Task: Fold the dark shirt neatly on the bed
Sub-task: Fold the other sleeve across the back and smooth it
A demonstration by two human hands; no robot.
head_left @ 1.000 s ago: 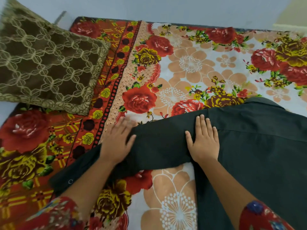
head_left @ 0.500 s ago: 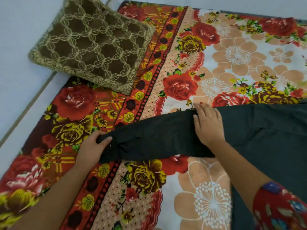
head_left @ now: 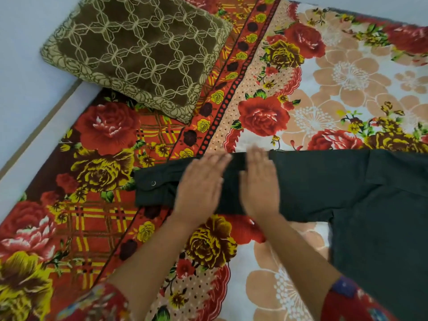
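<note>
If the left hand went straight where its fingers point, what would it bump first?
Probably nothing: the left hand would leave the dark sleeve and cross flowery bedsheet; the pillow lies aside.

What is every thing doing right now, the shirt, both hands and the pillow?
dark shirt: lies spread flat, unfolded.
sleeve: stretched straight out sideways.
left hand: open, flat on the sleeve.
right hand: open, flat on the sleeve.
pillow: lies flat at the bed's corner.
bedsheet: spread under everything.
</note>
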